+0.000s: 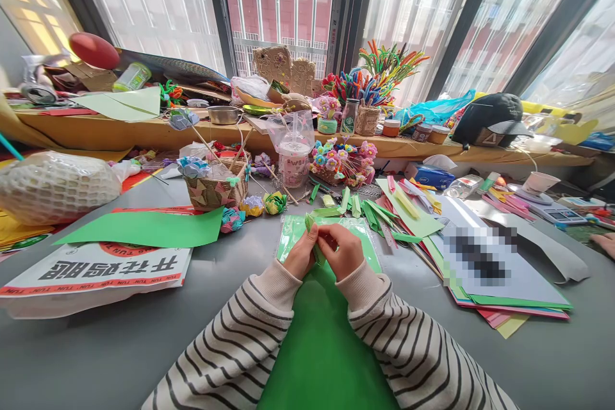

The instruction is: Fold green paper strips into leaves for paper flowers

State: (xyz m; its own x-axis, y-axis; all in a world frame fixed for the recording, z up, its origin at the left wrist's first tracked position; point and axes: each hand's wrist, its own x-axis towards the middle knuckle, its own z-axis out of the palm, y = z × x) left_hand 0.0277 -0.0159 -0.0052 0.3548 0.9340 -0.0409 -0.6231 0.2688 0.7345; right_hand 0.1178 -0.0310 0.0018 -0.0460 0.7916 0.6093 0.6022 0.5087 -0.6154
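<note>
Between both hands is a small folded piece of green paper, its pointed tip showing above the fingers. My left hand pinches it from the left side. From the right, my right hand has its fingertips closed on the same folded paper. Part of the paper is hidden behind the fingers. Below the hands lies a clear sleeve with green paper on the grey table. Just beyond it are several cut and folded green strips.
A woven basket with paper flowers stands left of a lidded cup. On the left, a green sheet lies over a printed bag. Stacked paper lies right. Another person's hand shows at the right edge.
</note>
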